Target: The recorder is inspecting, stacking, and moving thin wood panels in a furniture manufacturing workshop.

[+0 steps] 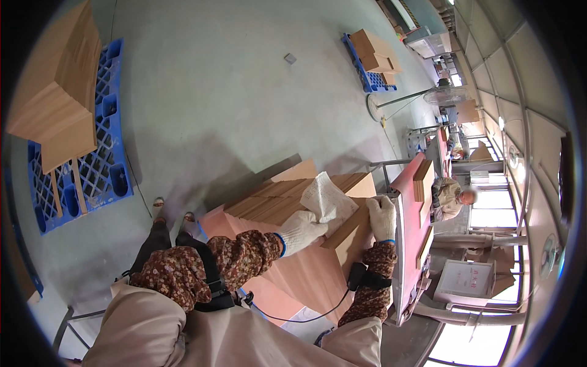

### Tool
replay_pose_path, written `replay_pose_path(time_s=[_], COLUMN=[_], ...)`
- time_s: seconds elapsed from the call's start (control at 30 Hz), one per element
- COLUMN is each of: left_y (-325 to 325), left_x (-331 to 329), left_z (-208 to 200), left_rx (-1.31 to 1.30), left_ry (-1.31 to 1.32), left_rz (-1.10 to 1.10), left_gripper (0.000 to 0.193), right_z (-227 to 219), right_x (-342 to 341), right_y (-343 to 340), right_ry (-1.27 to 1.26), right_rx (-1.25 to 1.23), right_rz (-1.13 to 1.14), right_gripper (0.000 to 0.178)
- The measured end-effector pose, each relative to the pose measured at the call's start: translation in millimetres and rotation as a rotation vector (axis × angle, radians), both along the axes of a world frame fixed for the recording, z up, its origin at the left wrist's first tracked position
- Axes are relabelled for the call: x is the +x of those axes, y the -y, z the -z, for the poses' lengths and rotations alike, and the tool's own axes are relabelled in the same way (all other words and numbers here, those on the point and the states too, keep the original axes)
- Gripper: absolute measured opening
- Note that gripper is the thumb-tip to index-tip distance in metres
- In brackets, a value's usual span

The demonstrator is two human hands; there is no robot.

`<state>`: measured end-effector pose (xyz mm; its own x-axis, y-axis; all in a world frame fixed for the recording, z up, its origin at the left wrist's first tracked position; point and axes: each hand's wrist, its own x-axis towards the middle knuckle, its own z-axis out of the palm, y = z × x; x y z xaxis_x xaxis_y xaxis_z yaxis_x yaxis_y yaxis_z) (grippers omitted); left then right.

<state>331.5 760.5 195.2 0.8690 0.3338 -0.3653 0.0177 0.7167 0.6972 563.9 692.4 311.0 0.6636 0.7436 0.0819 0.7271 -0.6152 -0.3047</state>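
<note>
My left hand, in a white knit glove with a blue cuff edge, is closed at the near end of a crumpled white cloth. That cloth drapes over a large stack of wood-coloured boards in front of me. My right hand, gloved the same way, is bent over the right end of a brown board on the stack, its fingertips partly hidden. Pinkish sheets lie low beside the stack, near my body.
At my right runs a table with a pink top bearing small stacks of boards. A blue pallet with stacked boards stands at left, another farther off. A fan and a seated person are beyond the table.
</note>
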Motion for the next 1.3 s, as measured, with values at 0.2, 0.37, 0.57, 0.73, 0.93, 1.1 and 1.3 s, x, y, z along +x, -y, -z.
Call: replay_pose_path(time_s=[0.2, 0.37, 0.57, 0.73, 0.93, 1.1, 1.3], left_y=[2, -8, -10, -3, -6, -15, -20], left_x=[-2, -12, -16, -14, -14, -22, -20], left_z=[-8, -20, -20, -22, -24, -37, -23], left_rx=[-0.004, 0.141, 0.233, 0.127, 0.169, 0.216, 0.427], left_ry=[-0.021, -0.063, -0.019, 0.015, -0.043, -0.077, -0.037], left_rz=[0.002, 0.055, -0.007, -0.044, -0.021, 0.000, -0.089], left_gripper=[0.023, 0.027, 0.029, 0.027, 0.028, 0.033, 0.036], right_z=[-9, -7, -9, -7, -7, -10, -15], right_x=[-13, -12, -10, -6, -14, -22, -40], right_y=[0, 0, 0, 4, 5, 7, 2], right_ry=[0.005, -0.006, -0.051, -0.125, -0.145, -0.142, -0.149], right_rx=[-0.048, -0.081, -0.048, 0.003, 0.011, 0.014, -0.026], right_rz=[0.002, 0.026, -0.044, -0.090, -0.071, -0.084, -0.090], right_gripper=[0.028, 0.027, 0.024, 0.020, 0.019, 0.020, 0.023])
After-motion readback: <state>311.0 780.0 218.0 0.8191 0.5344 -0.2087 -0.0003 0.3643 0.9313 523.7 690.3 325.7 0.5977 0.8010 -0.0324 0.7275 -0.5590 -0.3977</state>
